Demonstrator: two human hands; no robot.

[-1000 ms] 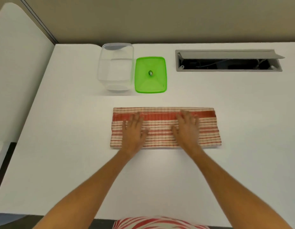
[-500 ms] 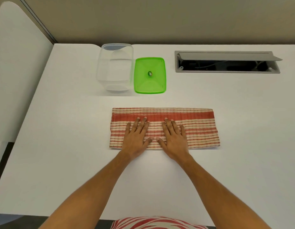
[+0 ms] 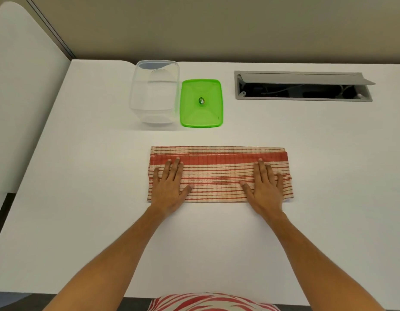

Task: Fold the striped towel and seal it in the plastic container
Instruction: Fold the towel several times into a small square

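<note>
Striped towel [image 3: 219, 173] lies as long folded strip on bench [image 3: 87, 176], in front of container [image 3: 154, 93] w/ green lid [image 3: 201, 103] beside. Left hand [image 3: 170, 185] & right hand [image 3: 265, 185] press flat, fingers spread, gripping nothing. Risk: next fold may slip crooked, too wide for container.

Ribbed woven cloth towel [image 3: 219, 173], clear glossy plastic container [image 3: 154, 93], glossy green plastic lid [image 3: 201, 103], matt white table [image 3: 82, 176].

both hands hide parts of the striped towel [image 3: 219, 173].
</note>
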